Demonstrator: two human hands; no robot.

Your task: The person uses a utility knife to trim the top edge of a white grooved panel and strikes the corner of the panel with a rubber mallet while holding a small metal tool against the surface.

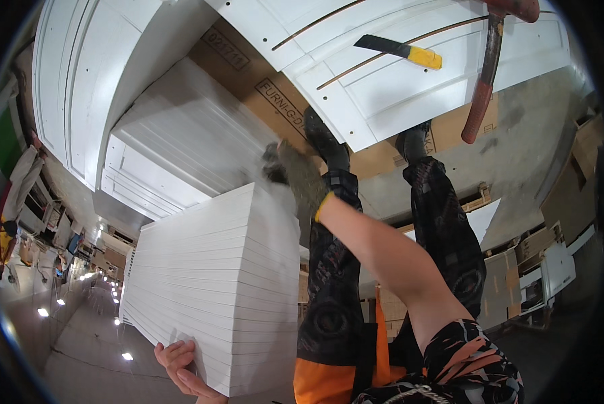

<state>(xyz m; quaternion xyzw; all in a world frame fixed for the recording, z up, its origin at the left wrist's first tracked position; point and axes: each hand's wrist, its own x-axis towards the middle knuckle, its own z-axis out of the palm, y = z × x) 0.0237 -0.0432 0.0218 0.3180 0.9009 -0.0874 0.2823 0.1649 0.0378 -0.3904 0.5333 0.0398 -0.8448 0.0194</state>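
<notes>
A tall stack of white panels [187, 269] stands at the lower left. My bare left hand [179, 363] rests its fingers, slightly bent and apart, against the stack's near left side. My right hand [288, 172], in a grey-green glove with a yellow cuff, reaches to the right end of a blurred white panel [187, 128] beyond the stack. Its fingers are smeared, so I cannot tell whether they grip that panel. To the right, a utility knife [399, 51] with a black and yellow body lies on white grooved panels [376, 114]. A red-headed hammer [487, 67] lies there too.
Large white panels [89, 81] stand at the upper left. Printed brown cardboard [248, 84] lies under the panels, close to my dark shoes [327, 141]. Flat cartons [504, 286] and wooden pallets are at the right. Ceiling lights and cluttered shelving show at the left rim.
</notes>
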